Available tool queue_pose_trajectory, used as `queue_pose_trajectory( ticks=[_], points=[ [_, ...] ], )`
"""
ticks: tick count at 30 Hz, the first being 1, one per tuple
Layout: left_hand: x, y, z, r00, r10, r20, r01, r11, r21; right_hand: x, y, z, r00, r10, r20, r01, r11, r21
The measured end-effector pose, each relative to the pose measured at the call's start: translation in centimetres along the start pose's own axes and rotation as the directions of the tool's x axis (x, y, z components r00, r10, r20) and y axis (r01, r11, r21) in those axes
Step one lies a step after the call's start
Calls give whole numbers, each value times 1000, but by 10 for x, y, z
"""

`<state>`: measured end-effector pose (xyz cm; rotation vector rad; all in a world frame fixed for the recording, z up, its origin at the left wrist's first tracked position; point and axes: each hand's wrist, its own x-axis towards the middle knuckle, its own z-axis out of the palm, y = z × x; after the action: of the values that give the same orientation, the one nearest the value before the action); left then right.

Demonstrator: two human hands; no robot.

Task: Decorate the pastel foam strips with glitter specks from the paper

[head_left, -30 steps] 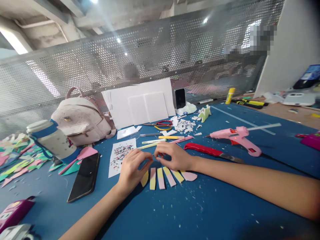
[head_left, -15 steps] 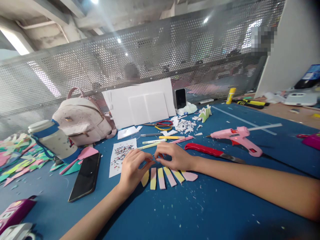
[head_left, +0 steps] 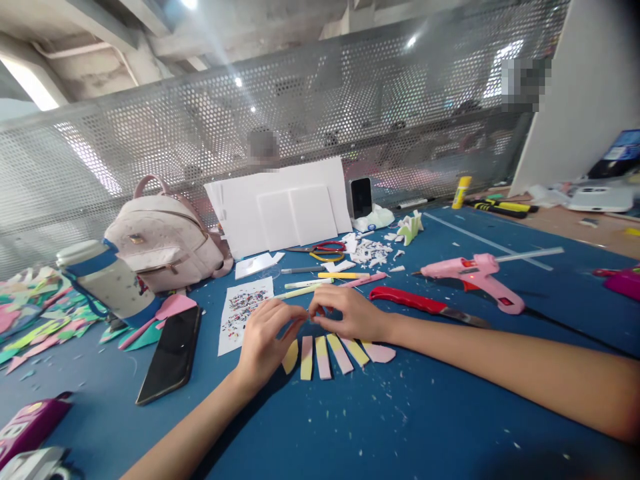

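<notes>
Both my hands meet above the blue table, fingertips almost touching. My left hand (head_left: 270,337) is pinched, thumb against fingers, on something too small to make out. Opposite it, my right hand (head_left: 350,313) is curled in a pinch as well, and what lies in its fingertips is hidden. Just below the hands, several pink and yellow foam strips (head_left: 323,359) lie fanned out on the table. A white sheet (head_left: 226,340) sprinkled with small dark and coloured bits lies beside my left hand. Past my right hand is a red-handled knife (head_left: 410,299).
A pink glue gun (head_left: 473,273) with its cable lies at right. Pens (head_left: 307,291), scissors (head_left: 327,251) and white scraps (head_left: 373,252) are beyond the hands. At left are a phone (head_left: 173,353), a tumbler (head_left: 110,280), a backpack (head_left: 170,233) and foam offcuts (head_left: 45,323).
My left fingertips have shifted very slightly at the pinch, close against the right ones. The strips and tools lie where they were.
</notes>
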<state>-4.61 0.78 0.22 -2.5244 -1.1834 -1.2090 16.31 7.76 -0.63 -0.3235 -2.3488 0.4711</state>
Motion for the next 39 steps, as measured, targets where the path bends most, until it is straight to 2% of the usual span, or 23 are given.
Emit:
queue_pose_trajectory(
  ticks=[3,7,9,11,17,23,29,33,39],
  points=[
    [4,-2,-11,991,-97,-93,94,995,-36,0,-1,-1,995,81,-62,-84,996,-34],
    [6,-13,-24,914,-289,-286,274,957,-92,0,-2,-3,983,142,-115,-146,989,-22],
    [4,-18,-26,884,-344,-317,318,939,-132,0,-3,-3,980,152,-126,-155,988,-17],
    [2,-20,-23,883,-361,-300,330,932,-148,0,-3,-4,979,161,-123,-164,986,-13],
    [0,-13,-14,944,-265,-198,249,963,-103,-1,-3,-4,976,186,-117,-185,983,13],
    [-2,-6,-7,993,-104,-55,104,995,-7,0,-1,-3,995,99,-27,-99,995,3],
    [-1,-1,2,1000,-18,25,16,996,87,1,1,-3,999,49,-13,-49,998,39],
    [-2,0,2,999,42,22,-44,989,138,1,1,-3,1000,18,1,-18,999,51],
    [-3,1,0,999,34,9,-35,991,126,2,2,-1,1000,2,-12,-1,999,55]
  ],
)
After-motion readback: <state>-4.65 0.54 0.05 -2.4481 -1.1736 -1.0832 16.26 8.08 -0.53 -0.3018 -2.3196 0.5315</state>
